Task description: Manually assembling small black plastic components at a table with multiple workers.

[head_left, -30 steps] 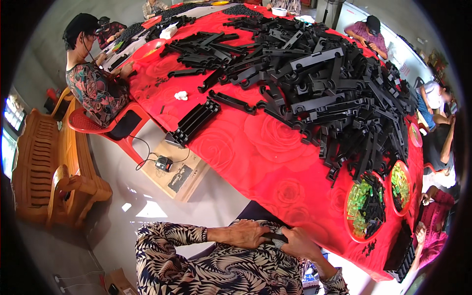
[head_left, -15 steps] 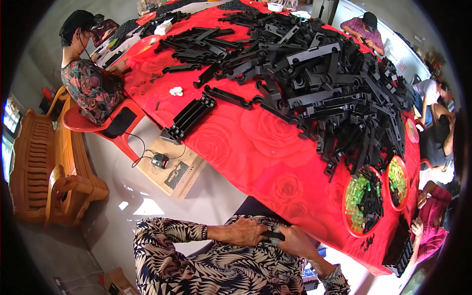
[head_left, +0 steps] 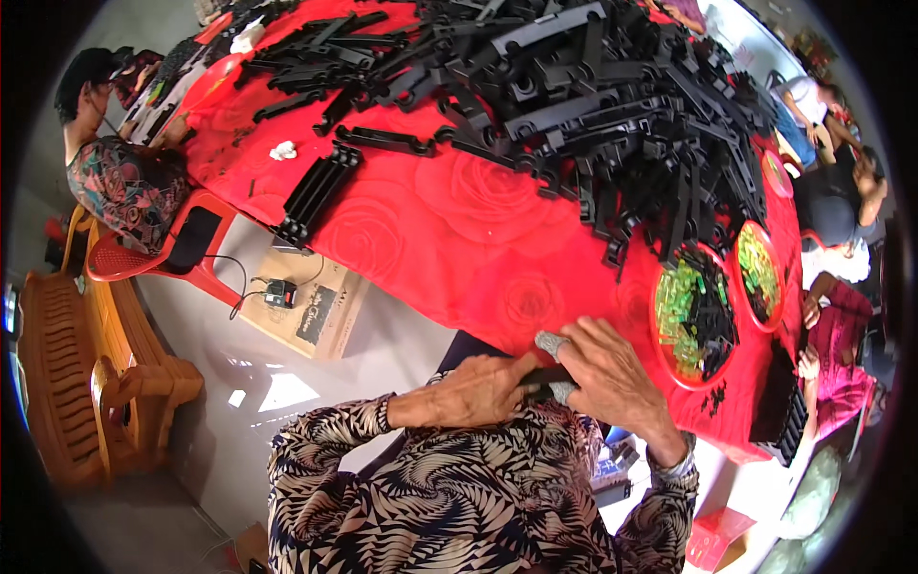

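Close to my body, at the near edge of the red-covered table, both hands meet on a short black plastic piece (head_left: 543, 376). My left hand (head_left: 469, 392) is closed around its left end. My right hand (head_left: 617, 373) grips the other end, with grey wraps on its thumb and a finger; much of the piece is hidden by the fingers. To the right, a red bowl (head_left: 658, 330) holds yellow-green translucent bits and small black parts. Long black notched plastic bars (head_left: 564, 120) lie in a large heap beyond my hands.
Several black bars (head_left: 320, 196) sit lined up at the table's left edge. Another red-rimmed bowl (head_left: 782, 287) stands at right beside black racked bars (head_left: 792, 421). A seated person (head_left: 124, 182) works at left; others sit along the right. A carton (head_left: 306, 306) and wooden bench (head_left: 72, 373) stand left.
The view has shifted, so the table appears higher and farther left. My hands have risen from my lap toward the table edge, still together on the black piece; my right fingers are more extended.
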Motion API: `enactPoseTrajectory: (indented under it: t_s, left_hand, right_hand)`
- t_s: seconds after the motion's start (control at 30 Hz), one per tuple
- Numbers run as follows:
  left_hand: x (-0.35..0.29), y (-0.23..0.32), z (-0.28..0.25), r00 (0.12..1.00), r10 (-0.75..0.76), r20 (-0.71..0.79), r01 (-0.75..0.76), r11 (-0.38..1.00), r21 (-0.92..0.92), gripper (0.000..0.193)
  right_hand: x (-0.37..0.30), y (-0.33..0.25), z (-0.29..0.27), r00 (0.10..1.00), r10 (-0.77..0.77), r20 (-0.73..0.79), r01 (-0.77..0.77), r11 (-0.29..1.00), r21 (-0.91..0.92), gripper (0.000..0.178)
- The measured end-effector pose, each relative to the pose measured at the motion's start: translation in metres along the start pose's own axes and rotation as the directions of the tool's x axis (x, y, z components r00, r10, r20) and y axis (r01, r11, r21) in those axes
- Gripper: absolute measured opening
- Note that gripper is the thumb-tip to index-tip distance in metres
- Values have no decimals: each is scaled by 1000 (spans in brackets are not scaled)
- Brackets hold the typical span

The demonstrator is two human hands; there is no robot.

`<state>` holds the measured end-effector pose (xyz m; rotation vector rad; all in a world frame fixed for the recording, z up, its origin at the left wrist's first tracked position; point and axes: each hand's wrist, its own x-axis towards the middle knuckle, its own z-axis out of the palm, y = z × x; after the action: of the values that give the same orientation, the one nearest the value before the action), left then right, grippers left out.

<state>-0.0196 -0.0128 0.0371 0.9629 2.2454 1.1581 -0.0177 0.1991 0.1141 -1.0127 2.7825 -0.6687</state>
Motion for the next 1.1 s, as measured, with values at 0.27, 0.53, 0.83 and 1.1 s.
enactPoseTrajectory:
  t_s: [0.27, 0.53, 0.83, 1.1]
  left_hand:
    - [25, 1, -25, 932, -336, -134, 184, 759, -625, 26]
    - [40, -3, -38, 955, -297, 3, 67, 206, -976, 61]
    - [42, -9, -35, 962, -268, 49, 36, -52, -998, 51]
    - [41, -22, -28, 974, -216, 73, 40, -155, -987, 53]
  right_hand:
    - [-3, -2, -10, 870, 135, -474, 43, 937, 347, 34]
    - [-15, 31, 40, 656, 639, -401, -82, 589, 804, 25]
    - [-10, 25, 54, 641, 667, -379, -111, 569, 815, 26]
    - [-2, 20, 60, 673, 596, -437, -62, 634, 771, 35]
